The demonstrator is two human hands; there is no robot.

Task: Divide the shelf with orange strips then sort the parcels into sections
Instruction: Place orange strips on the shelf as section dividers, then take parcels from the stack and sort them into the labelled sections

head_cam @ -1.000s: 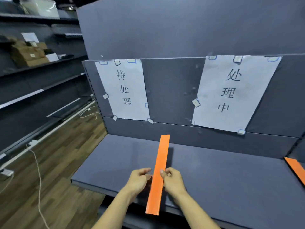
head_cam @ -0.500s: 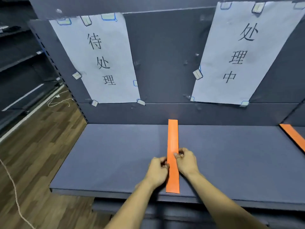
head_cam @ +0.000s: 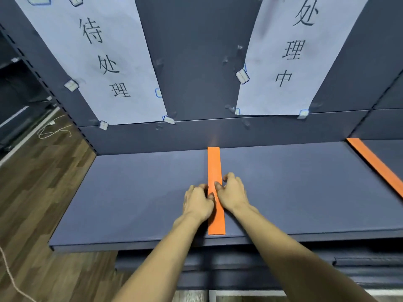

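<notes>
You are pressing a flat orange strip (head_cam: 214,171) onto the dark shelf (head_cam: 130,192); it is lying between your hands, running from the back panel to the front lip. Your left hand (head_cam: 198,203) and right hand (head_cam: 233,196) are resting close together, fingertips down on its two long edges, gripping nothing. Bare shelf is spreading wide to both sides. A second orange strip (head_cam: 377,165) is lying far to your right.
</notes>
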